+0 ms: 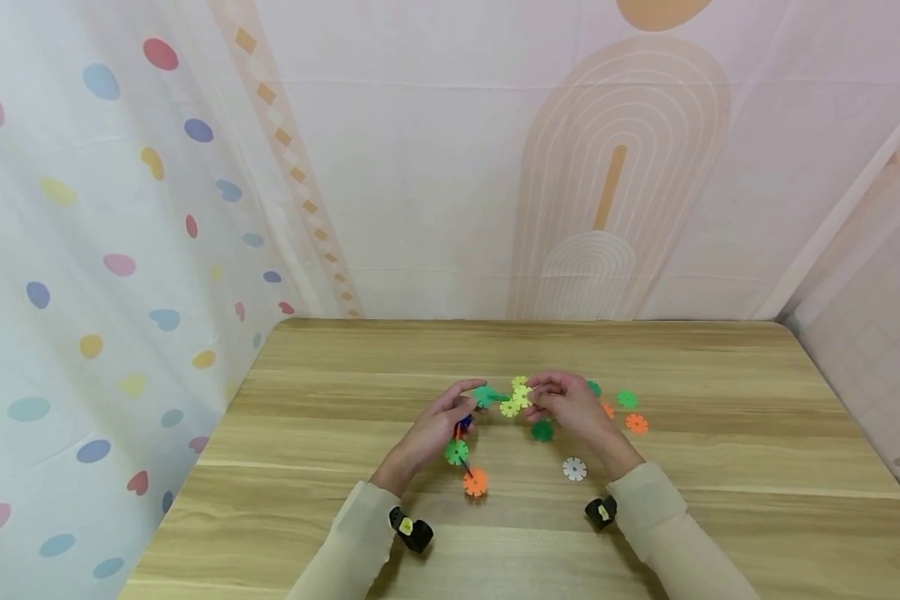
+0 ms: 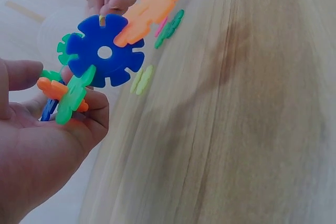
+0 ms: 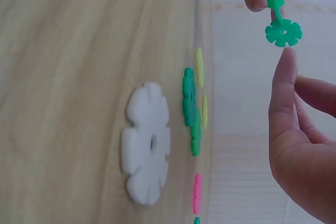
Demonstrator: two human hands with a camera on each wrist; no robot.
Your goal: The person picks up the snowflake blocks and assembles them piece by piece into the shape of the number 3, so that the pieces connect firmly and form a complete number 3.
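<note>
Wooden table [image 1: 330, 433]: at centre, left hand [image 1: 438, 425] pinches a snowflake-disc chain [image 1: 465, 454]; right hand [image 1: 566, 408], at three o'clock, pinches its yellow discs [image 1: 516, 400]. Light, stiff plastic, probably best gripped near joints.

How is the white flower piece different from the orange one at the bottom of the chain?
The white piece lies loose and flat on the table, touching no other piece; the orange piece is joined to a chain of pieces that runs up to the left hand. The white piece lies nearer the right hand, the orange piece nearer the left. They differ in colour. Both are round, notched discs of similar size.
</note>
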